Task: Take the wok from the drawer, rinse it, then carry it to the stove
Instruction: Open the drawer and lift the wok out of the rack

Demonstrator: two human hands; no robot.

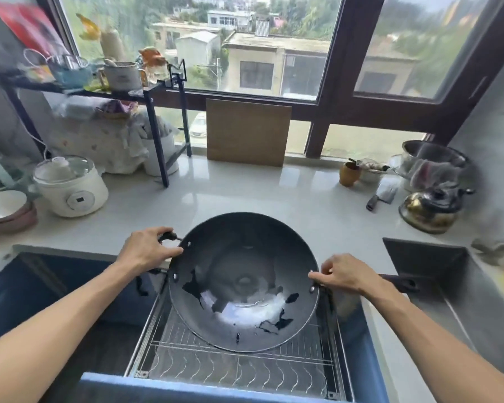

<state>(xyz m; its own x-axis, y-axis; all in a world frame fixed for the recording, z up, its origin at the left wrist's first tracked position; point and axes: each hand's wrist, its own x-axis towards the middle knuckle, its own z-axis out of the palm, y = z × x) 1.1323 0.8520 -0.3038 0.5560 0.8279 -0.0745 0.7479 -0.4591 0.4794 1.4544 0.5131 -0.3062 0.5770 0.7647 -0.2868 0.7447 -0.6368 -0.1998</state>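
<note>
Head view, looking down from the person's own eyes. Two bare forearms reach forward over an open drawer fitted with a wire rack. Between the hands hangs a large dark wok, tilted so its far rim is higher than its near rim. Its bowl faces up and shines with pale reflections. It appears lifted clear of the rack, though the near rim sits low and close to the wires; contact there cannot be ruled out.

The left hand is clenched around the wok's small loop handle, thumb on the rim. The right hand closes its grip on the opposite rim, where a long handle runs out beyond it; the fingers there are partly hidden, so how firmly they wrap is unclear.

The step in hand looks like lifting the wok out of the drawer. To do it well, both grips should stay closed and rise together, levelling the wok so the near rim does not catch the rack. Beyond the right grip, a dark sink is set into the pale table, which is likely the next stop for rinsing, so the lift should swing toward that side.

Further beyond that grip, a kettle and a cleaver lie on the table, near enough that a wide swing could risk knocking them. Beyond the left grip stands a white cooker, well apart. No stove is clearly visible.
</note>
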